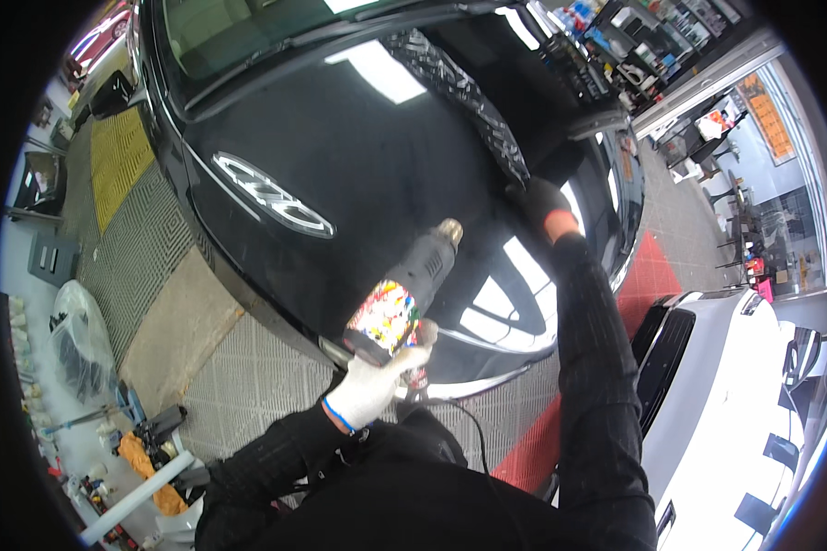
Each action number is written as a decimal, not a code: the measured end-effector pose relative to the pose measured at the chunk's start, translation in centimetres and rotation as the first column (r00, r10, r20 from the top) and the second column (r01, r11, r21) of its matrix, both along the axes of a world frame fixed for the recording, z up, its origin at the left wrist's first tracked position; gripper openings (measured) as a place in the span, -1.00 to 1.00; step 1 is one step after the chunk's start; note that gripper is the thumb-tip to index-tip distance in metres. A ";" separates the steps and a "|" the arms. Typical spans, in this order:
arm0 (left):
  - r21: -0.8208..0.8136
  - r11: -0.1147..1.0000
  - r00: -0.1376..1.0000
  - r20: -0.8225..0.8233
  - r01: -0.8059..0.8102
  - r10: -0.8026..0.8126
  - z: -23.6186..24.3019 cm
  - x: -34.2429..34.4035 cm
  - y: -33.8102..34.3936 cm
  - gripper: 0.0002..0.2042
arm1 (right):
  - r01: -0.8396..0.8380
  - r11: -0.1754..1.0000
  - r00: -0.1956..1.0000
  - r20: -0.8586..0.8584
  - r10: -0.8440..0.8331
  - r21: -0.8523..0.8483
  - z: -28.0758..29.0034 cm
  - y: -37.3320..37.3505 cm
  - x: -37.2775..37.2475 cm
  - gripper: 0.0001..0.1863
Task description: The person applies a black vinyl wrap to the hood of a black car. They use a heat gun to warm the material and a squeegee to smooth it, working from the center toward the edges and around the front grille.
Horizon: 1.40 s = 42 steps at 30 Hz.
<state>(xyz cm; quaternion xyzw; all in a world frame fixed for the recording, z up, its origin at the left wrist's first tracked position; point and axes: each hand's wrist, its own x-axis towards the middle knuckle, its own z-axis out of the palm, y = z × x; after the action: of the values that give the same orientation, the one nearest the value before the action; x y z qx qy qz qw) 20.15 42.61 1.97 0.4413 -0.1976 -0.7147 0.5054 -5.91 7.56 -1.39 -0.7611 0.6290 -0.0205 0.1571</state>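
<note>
My left hand (369,393), in a white glove with a blue cuff, is closed round the handle of a heat gun (424,266). The gun has a dark body, a colourful sticker patch and a metal nozzle pointing up and away over the black car hood (340,138). My right hand (544,208), in a dark glove with a red cuff, is over the hood's right part, at the near end of a crinkled strip of black film (464,96). That strip narrows into my fingers, which look closed on it, though dark glove and dark hood blend together.
A power cord (478,432) hangs below the gun beside my body. At right stands a white car (717,386); shelves with supplies (643,41) are at far right. Plastic-covered goods (81,340) and a white roll (138,496) lie at left on the tiled floor.
</note>
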 end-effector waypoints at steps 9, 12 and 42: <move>0.164 0.976 0.966 -0.237 0.146 -0.105 -3.8 4.1 -2.0 -0.57 | 0.334 0.936 0.936 -0.074 -0.343 -0.113 -0.1 2.5 1.6 -0.32; 0.168 0.974 0.969 -0.218 0.154 -0.116 -4.6 4.8 -2.8 -0.58 | 0.379 0.898 0.917 -0.044 -0.398 -0.225 -0.8 2.3 3.1 -0.36; 0.184 0.928 0.922 -0.281 0.324 -0.266 -6.2 2.2 -3.7 -0.59 | 0.425 0.902 0.903 -0.035 -0.428 -0.076 0.1 -2.0 7.3 -0.17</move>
<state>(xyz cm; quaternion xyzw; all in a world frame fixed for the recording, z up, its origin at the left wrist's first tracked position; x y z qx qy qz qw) 22.33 38.88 -4.21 0.3669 -0.1139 -0.8508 0.3585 1.43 5.56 -1.25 -0.6102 0.7830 -0.0559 0.1072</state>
